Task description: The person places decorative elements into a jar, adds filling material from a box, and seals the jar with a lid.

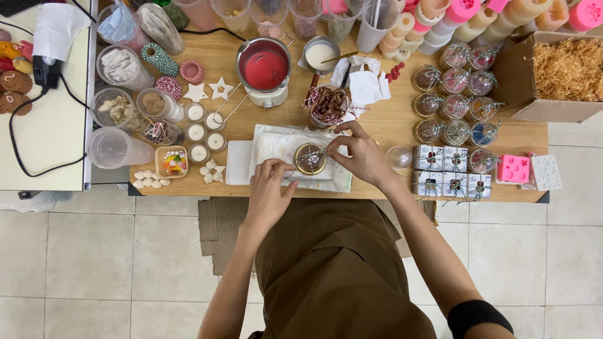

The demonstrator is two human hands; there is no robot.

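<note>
**Twine slip risk at the globe**

Near bench edge (188,183): left hand (271,188) pinched on round glass ornament (310,159), right hand (360,152) gripping striped twine (322,151). Loose pull likely rolls ornament. Farther: red wax pot (264,66), easily knocked.

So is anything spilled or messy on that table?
Nothing looks spilled. The pot of red wax stands upright, and the finished jars sit in tidy rows. Only some crumpled white paper and loose white wax pieces near the table's front edge look a bit scattered.
</note>
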